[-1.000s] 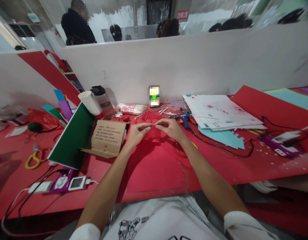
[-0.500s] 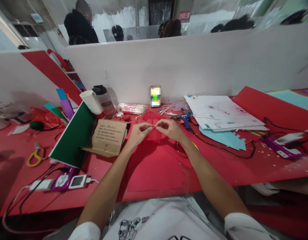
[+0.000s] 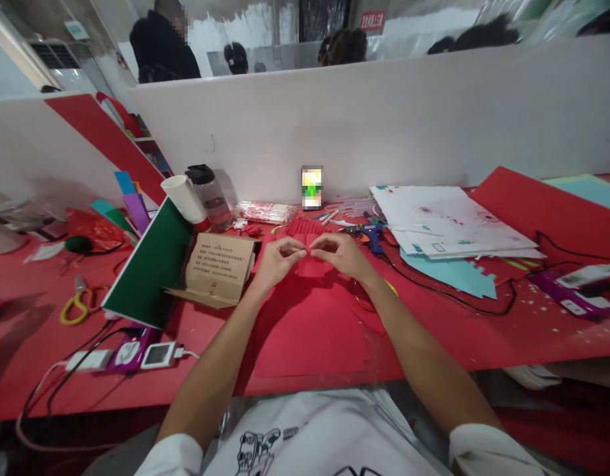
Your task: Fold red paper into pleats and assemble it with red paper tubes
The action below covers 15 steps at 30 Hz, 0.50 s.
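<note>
My left hand and my right hand meet fingertip to fingertip above the red table. Both pinch the top edge of a small pleated piece of red paper, which hangs between them. Under my forearms lies a flat sheet of red paper. Another folded red paper piece rests just behind my hands. A blue glue gun lies close to the right of my right hand.
A brown cardboard box and a green board lie left of my hands. A paper cup, a bottle and a phone stand at the white partition. Yellow scissors, cables, chargers and white and blue sheets lie around. People sit behind the partition.
My two hands have drawn closer together, so the fingertips now almost touch on the pleated red paper. The view has shifted slightly.
</note>
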{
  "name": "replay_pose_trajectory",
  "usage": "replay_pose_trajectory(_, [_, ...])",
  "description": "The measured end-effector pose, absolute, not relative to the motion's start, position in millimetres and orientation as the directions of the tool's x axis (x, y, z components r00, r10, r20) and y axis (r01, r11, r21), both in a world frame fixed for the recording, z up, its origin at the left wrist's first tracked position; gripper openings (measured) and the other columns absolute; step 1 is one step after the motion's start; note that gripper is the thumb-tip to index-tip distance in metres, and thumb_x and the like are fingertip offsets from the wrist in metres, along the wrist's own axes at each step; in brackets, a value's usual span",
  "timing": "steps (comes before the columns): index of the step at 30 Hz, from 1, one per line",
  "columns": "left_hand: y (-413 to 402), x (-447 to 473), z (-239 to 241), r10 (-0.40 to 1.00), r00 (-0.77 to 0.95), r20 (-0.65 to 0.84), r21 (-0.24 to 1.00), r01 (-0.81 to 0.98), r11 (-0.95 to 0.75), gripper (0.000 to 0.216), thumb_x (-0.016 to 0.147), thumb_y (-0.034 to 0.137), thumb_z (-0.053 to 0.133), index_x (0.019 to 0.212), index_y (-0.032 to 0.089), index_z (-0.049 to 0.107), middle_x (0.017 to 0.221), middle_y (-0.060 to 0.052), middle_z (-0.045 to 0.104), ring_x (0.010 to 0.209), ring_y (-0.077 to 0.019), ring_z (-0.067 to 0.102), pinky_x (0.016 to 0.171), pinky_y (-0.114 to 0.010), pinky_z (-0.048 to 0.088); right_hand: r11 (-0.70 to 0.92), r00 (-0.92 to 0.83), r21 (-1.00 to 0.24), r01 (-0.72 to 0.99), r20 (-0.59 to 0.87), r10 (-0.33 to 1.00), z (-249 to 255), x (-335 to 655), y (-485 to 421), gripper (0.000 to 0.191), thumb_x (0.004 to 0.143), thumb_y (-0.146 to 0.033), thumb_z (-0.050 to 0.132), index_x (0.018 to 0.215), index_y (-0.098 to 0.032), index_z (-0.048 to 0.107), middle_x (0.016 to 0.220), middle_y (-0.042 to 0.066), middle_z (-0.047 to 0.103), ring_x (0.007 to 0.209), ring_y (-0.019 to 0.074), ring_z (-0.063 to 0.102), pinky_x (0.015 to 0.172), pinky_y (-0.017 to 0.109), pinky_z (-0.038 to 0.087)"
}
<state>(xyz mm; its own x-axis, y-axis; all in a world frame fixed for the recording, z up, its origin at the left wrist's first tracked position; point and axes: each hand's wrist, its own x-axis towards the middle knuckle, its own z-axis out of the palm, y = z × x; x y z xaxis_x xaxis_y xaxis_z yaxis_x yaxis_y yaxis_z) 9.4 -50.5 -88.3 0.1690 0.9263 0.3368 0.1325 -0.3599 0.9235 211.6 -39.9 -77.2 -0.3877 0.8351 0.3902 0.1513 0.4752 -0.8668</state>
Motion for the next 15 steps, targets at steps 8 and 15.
replay_pose_trajectory(8, [-51.3, 8.0, -87.4, 0.913, 0.140, 0.384, 0.892, 0.199, -0.406, 0.025, 0.080, 0.039, 0.074, 0.088, 0.016, 0.073, 0.082, -0.005, 0.074, 0.076, -0.0165, 0.067, 0.073, -0.029, 0.053, 0.471, -0.378, -0.856, 0.213, 0.372, 0.848, -81.1, 216.4, -34.9, 0.012, 0.081, -0.029, 0.074, 0.087, -0.020, 0.077, 0.086, 0.005, 0.077, 0.077, 0.0194, 0.070, 0.075, 0.034, 0.054])
replay_pose_trajectory(15, [-53.5, 7.1, -85.2, 0.922, 0.207, 0.327, 0.895, 0.244, -0.372, 0.030, 0.083, 0.043, 0.070, 0.089, 0.015, 0.078, 0.085, -0.007, 0.077, 0.077, -0.0177, 0.069, 0.072, -0.028, 0.054, 0.577, -0.324, -0.755, 0.313, 0.486, 0.811, -79.9, 213.0, -39.0, 0.009, 0.083, -0.025, 0.072, 0.085, -0.022, 0.080, 0.086, 0.004, 0.079, 0.080, 0.0197, 0.072, 0.076, 0.031, 0.053])
